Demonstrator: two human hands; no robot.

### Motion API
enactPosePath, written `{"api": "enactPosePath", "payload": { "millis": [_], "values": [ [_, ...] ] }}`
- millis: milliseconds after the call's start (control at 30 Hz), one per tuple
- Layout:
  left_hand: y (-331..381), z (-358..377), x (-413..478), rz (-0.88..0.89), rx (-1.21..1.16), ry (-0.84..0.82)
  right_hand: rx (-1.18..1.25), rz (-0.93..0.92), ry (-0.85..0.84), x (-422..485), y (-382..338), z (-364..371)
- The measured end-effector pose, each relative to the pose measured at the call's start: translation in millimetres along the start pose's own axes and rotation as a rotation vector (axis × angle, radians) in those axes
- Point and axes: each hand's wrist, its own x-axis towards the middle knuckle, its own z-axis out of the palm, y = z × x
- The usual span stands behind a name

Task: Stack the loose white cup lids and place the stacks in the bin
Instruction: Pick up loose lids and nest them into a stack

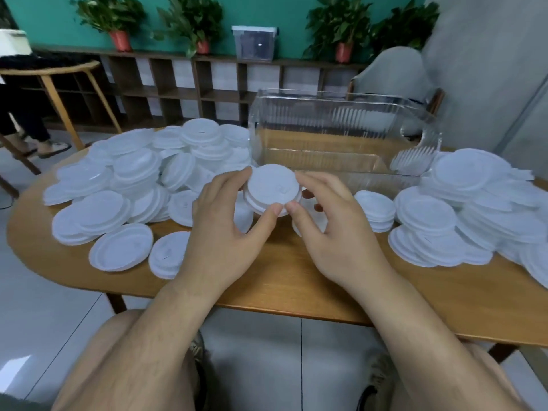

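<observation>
Holding a short stack of white lids (271, 188) between them, the left hand (225, 221) and the right hand (335, 223) curl their fingers and thumbs round its rim from opposite sides. The stack is raised above the wooden table (281, 277), just in front of the near wall of the clear ribbed bin (296, 126).

That bin stands open-topped at the middle of the table. Most of its floor is bare, with the wood showing through. One row of stacked lids (363, 115) lies on edge toward its far right, and a second row (413, 160) lies on edge at its near right corner; the ribbed plastic blurs both.

A wide heap of loose lids (133, 179) covers the table left of the bin, and another heap (462, 203) covers the right end. A small finished stack (375, 209) sits upright on the table between the right hand and the right heap.

On the shelf unit (178, 84) behind, a lidded translucent storage box (255, 43) holds something dark that cannot be made out.
</observation>
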Motion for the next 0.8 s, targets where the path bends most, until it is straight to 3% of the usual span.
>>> {"api": "enactPosePath", "payload": {
  "millis": [267, 800],
  "values": [
    [20.5, 57.3, 23.5, -0.003, -0.129, -0.134, -0.019, 0.107, 0.121, -0.4, 44.1, -33.9],
    [8.4, 72.3, 20.3, -0.051, -0.079, -0.164, -0.025, 0.164, 0.057, 3.1, 58.8, -29.7]
  ]
}}
